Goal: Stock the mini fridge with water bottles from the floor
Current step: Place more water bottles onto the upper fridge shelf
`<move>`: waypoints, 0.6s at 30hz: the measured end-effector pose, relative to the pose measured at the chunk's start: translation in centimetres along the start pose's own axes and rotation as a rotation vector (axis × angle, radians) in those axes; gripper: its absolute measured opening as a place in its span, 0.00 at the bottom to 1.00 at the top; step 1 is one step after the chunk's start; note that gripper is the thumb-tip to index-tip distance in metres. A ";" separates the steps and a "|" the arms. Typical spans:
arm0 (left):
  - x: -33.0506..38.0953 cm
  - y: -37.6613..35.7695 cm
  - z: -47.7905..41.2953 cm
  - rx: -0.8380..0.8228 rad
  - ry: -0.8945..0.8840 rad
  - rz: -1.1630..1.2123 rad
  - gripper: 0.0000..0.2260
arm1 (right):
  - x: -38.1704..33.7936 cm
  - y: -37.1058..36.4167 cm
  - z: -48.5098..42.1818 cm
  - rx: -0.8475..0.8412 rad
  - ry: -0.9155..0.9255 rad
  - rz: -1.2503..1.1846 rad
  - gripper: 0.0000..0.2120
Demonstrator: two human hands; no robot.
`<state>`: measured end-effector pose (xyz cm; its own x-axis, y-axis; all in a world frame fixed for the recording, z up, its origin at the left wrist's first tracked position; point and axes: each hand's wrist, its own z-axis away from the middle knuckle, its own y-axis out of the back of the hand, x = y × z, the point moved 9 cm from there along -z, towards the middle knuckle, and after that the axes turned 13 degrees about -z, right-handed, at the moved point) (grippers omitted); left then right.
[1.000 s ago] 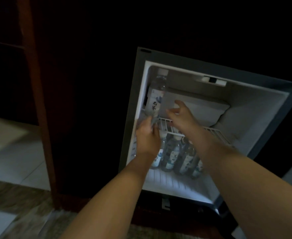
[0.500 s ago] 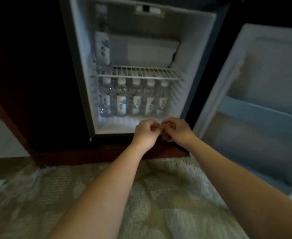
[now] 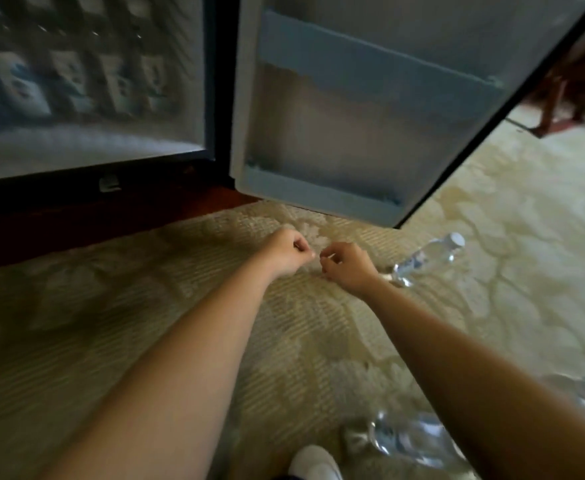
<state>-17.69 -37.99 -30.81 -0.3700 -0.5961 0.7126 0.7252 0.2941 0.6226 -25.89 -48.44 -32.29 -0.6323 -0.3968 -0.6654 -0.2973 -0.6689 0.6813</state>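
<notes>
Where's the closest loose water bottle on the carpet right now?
The water bottle lies on its side on the carpet, just right of the right hand, below the open fridge door.

dim room | daylight from right | motion blur (worst upper left) | edges bowed

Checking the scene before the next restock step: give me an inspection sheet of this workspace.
Surface: patterned carpet, bare in front of the fridge.
Job's things: one water bottle lying on its side; more bottles near the bottom edge, blurred; mini fridge open, bottles inside.
Clutter: white object at the bottom edge, unclear.
Hands: left hand and right hand loosely curled, empty.
Cables: nothing seen.
Surroundings: fridge door swung open, shelves empty.
</notes>
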 end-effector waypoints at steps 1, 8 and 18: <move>0.8 -1.4 -0.3 -0.031 -0.018 -0.009 0.04 | 1.3 1.1 0.2 0.035 -0.024 0.075 0.11; 5.1 -6.9 -2.1 -0.169 -0.062 -0.034 0.11 | 5.8 11.2 1.9 0.471 -0.081 0.486 0.18; 5.9 -5.3 -4.9 -0.231 -0.096 -0.119 0.13 | 11.2 17.3 -2.3 0.428 -0.361 0.437 0.30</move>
<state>-20.87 -46.73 -31.42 -0.5061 -0.5394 0.6730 0.7823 0.0416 0.6215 -36.46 -65.90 -28.65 -0.9333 -0.2900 -0.2119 -0.1707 -0.1610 0.9721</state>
